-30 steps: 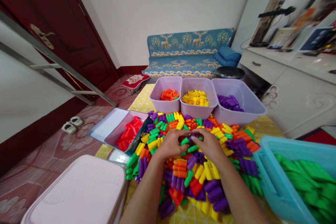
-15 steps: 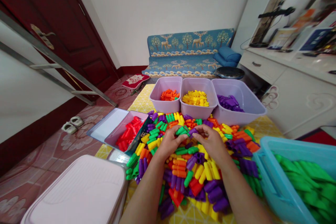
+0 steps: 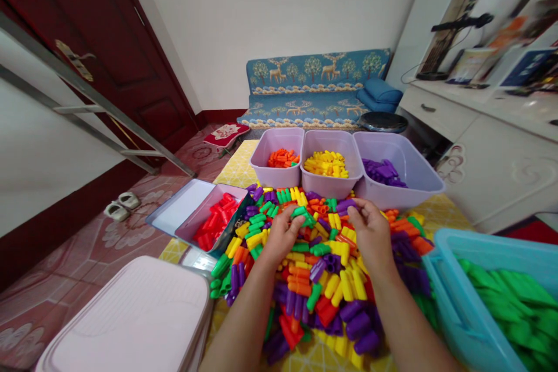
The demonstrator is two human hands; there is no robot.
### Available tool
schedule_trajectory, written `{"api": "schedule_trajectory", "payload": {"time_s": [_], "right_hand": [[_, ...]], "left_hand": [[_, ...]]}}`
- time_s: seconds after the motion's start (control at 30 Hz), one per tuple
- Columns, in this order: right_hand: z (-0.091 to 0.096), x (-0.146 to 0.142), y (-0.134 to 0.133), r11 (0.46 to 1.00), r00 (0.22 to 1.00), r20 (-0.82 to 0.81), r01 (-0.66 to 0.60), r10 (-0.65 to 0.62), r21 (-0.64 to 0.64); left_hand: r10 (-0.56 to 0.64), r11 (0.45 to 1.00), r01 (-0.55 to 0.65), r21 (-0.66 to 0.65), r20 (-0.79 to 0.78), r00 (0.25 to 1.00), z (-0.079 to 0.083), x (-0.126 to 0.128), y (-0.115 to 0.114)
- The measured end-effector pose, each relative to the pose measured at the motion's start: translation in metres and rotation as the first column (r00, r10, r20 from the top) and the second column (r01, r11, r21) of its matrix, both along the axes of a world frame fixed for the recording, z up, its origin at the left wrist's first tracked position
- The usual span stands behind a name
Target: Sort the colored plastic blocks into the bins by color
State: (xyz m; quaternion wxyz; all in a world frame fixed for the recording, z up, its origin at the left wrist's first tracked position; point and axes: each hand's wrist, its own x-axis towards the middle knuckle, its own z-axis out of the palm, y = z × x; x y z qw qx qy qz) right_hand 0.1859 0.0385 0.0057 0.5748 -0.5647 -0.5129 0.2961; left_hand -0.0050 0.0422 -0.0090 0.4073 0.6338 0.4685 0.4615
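Observation:
Several bullet-shaped plastic toy blocks (image 3: pixel 299 288) in purple, yellow, green, orange and red lie heaped before me. My left hand (image 3: pixel 284 229) pinches a green toy block (image 3: pixel 304 215) over the middle of the heap. To its right, my right hand (image 3: pixel 369 226) has thumb and fingers closed on a purple toy block (image 3: pixel 346 205). Both hands are held just above the pile, apart from each other. Part of the right fingers' grip is hidden behind the hand.
Behind the heap stand lilac bins with orange (image 3: pixel 278 174), yellow (image 3: pixel 330 185) and purple (image 3: pixel 399 195) blocks. An open box (image 3: pixel 241 193) holds red blocks at left; a teal bin (image 3: pixel 449 290) holds green ones at right. A pale pink lid (image 3: pixel 131 314) is near left.
My hands have moved apart. The right one has gone right with the purple block, away from the green block, which stays in the left hand.

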Motion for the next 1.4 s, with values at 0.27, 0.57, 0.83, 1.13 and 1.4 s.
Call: {"api": "schedule_trajectory", "payload": {"time_s": [0.27, 0.57, 0.83, 1.13, 1.4], "right_hand": [[0.005, -0.004, -0.003, 0.948, 0.905, 0.303, -0.246, 0.299, -0.202], [0.011, -0.025, -0.011, 0.895, 0.902, 0.047, -0.418, 0.430, -0.159], [0.029, -0.024, -0.017, 0.980, 0.949, -0.262, -0.192, 0.174, -0.048], [0.060, 0.020, -0.024, 0.844, 0.737, -0.641, 0.470, -0.214, 0.260], [0.049, 0.029, -0.020, 0.857, 0.787, -0.484, 0.498, -0.383, 0.131]], "left_hand": [[-0.012, 0.999, 0.018, -0.048, 0.125, 0.992, -0.002, 0.001, 0.002], [-0.084, 0.995, 0.088, -0.043, 0.084, 0.993, 0.007, 0.003, -0.003], [0.043, 0.999, -0.043, 0.005, 0.042, 0.998, 0.005, 0.000, -0.001], [-0.013, 1.000, 0.014, 0.016, -0.044, 0.999, 0.002, 0.002, 0.000], [-0.009, 1.000, 0.010, 0.007, -0.052, 0.999, 0.002, 0.002, 0.001]]}}
